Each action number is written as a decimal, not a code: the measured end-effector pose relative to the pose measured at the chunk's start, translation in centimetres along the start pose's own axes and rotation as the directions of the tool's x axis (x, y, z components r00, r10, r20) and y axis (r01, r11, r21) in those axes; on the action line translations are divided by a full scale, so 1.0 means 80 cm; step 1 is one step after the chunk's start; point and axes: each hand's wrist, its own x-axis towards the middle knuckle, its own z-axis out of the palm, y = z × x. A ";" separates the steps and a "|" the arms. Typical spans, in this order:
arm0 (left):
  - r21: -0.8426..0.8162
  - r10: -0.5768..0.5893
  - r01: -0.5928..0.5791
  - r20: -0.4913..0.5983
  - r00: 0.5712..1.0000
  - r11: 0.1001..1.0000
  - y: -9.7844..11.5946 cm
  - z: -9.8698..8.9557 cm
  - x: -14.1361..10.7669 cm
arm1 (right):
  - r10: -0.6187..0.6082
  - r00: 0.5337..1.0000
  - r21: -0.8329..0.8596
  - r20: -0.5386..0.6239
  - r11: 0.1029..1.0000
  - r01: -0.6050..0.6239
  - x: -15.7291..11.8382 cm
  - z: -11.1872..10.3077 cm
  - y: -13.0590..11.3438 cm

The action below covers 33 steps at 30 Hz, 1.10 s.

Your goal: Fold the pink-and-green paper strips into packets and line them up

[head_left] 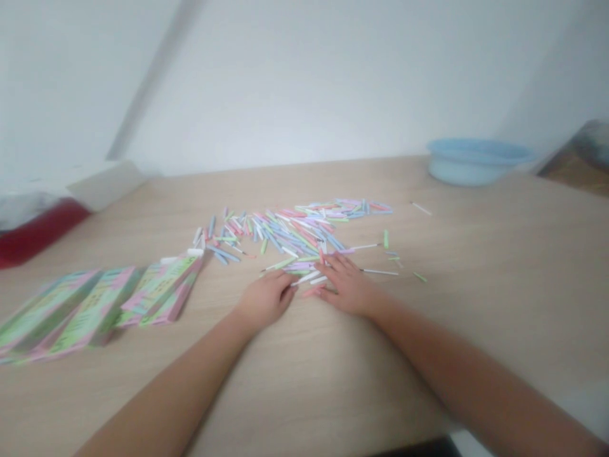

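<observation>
Pale plain wall behind light wood-grain tabletop; dark diagonal strip at left.

Bright, hazy light — soft glow on the wall, faint shadows — blur throughout, edges stretched.

The left hand and right hand touch the near edge of a pile of pastel sticks. Patterned boxes lie to the left.

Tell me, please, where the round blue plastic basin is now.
In the head view, the round blue plastic basin sits at the far right of the light wooden table, near the white wall.
</observation>
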 end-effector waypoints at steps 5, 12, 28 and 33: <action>-0.037 0.019 -0.019 0.000 1.000 0.999 0.000 -0.002 0.001 | 0.040 0.998 0.008 -0.043 0.999 -0.040 0.002 0.003 0.002; 0.058 -0.107 0.108 -0.023 0.994 0.992 -0.008 -0.008 -0.007 | 0.058 0.996 0.018 -0.070 0.998 -0.057 0.009 -0.002 0.009; 0.130 -0.100 0.109 -0.069 0.993 0.986 -0.018 -0.003 -0.001 | 0.086 0.996 -0.054 0.040 0.995 -0.084 0.080 0.000 0.019; 0.193 -0.128 0.140 -0.075 0.989 0.971 -0.013 -0.002 -0.002 | 0.057 0.991 -0.055 0.118 0.997 -0.051 0.121 -0.017 0.007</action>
